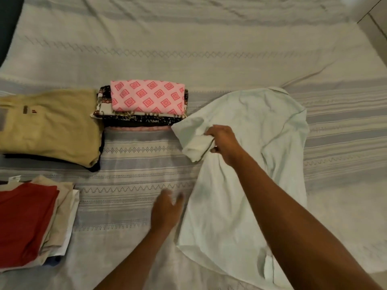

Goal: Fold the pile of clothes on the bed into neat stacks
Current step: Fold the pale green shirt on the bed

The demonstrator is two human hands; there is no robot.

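Note:
A pale white collared shirt [261, 143] lies spread on the bed, collar at the far end, hem towards me. My right hand [224, 143] pinches its left short sleeve [194, 141], bunched and lifted a little off the sheet. My left hand [167, 208] lies beside the shirt's left edge, fingers straight, blurred, touching the sheet or the shirt's edge. Three folded stacks stand to the left: a pink diamond-print piece on top of dark patterned cloth [146, 97], a tan garment over black ones [50, 126], and a red piece over beige and white ones [27, 220].
The striped grey and white bedsheet [188, 49] covers the whole bed, with bare room at the far side and to the right of the shirt. A dark wall or headboard edge [8, 24] shows at the far left, a tiled floor [377, 24] at the far right.

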